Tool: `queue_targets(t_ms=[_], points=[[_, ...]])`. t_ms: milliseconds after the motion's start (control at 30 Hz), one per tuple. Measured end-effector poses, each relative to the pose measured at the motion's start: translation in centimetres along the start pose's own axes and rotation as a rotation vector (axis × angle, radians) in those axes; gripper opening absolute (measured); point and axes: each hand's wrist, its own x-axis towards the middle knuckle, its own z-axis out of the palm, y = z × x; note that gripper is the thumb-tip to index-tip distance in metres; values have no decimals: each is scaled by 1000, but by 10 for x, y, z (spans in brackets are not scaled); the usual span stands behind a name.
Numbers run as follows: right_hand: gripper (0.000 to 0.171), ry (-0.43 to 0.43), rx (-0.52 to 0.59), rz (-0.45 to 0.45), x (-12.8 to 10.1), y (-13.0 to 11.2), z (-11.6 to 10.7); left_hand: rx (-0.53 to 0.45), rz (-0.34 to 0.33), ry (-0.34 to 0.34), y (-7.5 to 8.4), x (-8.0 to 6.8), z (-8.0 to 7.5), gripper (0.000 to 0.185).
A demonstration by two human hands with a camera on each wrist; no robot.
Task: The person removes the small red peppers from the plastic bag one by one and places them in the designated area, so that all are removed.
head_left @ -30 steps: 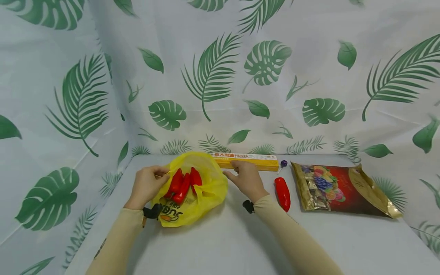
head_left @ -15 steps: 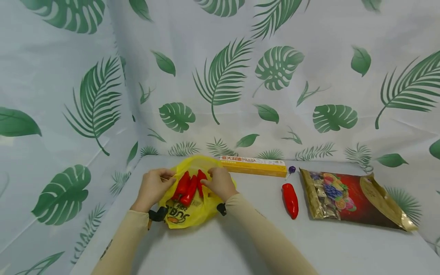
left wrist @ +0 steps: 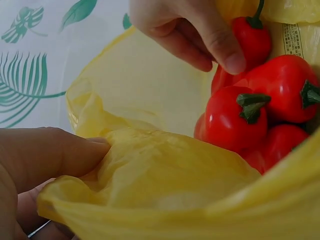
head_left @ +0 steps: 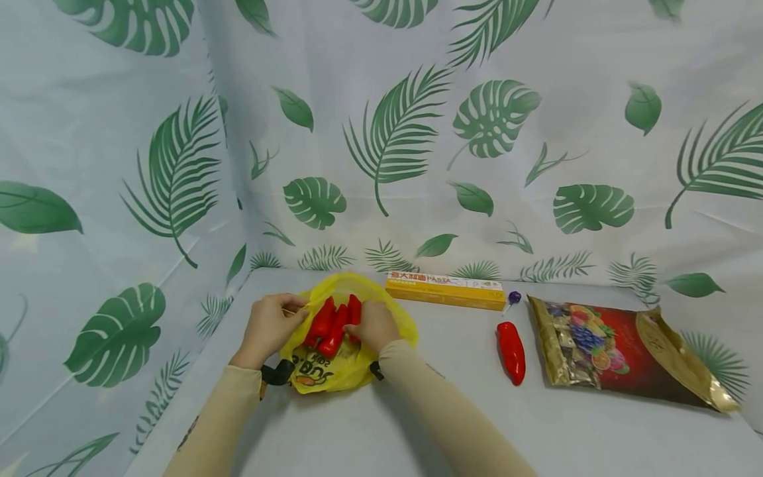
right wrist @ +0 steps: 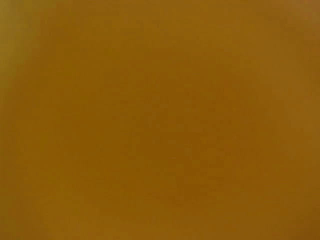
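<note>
A yellow plastic bag (head_left: pixel 405 321) lies with its mouth spread on the table. Inside it are several glossy red peppers (left wrist: pixel 235 120) with green stems. My left hand (head_left: pixel 271 328) pinches the left edge of the bag between thumb and fingers, also plain in the left wrist view. My right hand (head_left: pixel 378 324) reaches inside the bag's mouth, its thumb and fingers around a red pepper (left wrist: pixel 252 42), the fingers partly hidden. The right wrist view is filled by blurred yellow-brown.
One more red pepper (head_left: pixel 511 353) lies on the table to the right. Behind it are a lollipop (head_left: pixel 514 298) and a yellow pasta box (head_left: pixel 444 291). A red and gold candy bag (head_left: pixel 626 354) lies farther right. A leaf-print cloth (head_left: pixel 417 165) hangs behind.
My right hand has moved left from beyond the bag's right rim into its mouth and onto a pepper. My left hand keeps its hold on the bag. The head view has shifted slightly.
</note>
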Motion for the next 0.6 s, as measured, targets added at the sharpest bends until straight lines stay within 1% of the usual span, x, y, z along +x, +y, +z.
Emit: queue_targets(t_ms=[100, 233, 433, 600], points=[[35, -13, -7, 1, 0, 0, 2, -3, -3, -3, 0, 0, 0, 18], [35, -7, -12, 3, 1, 0, 3, -6, -10, -9, -1, 0, 0, 17], [25, 7, 29, 1, 3, 0, 3, 2, -19, -10, -2, 0, 2, 18], [23, 21, 74, 17, 6, 1, 3, 1, -19, -9, -2, 0, 4, 18]])
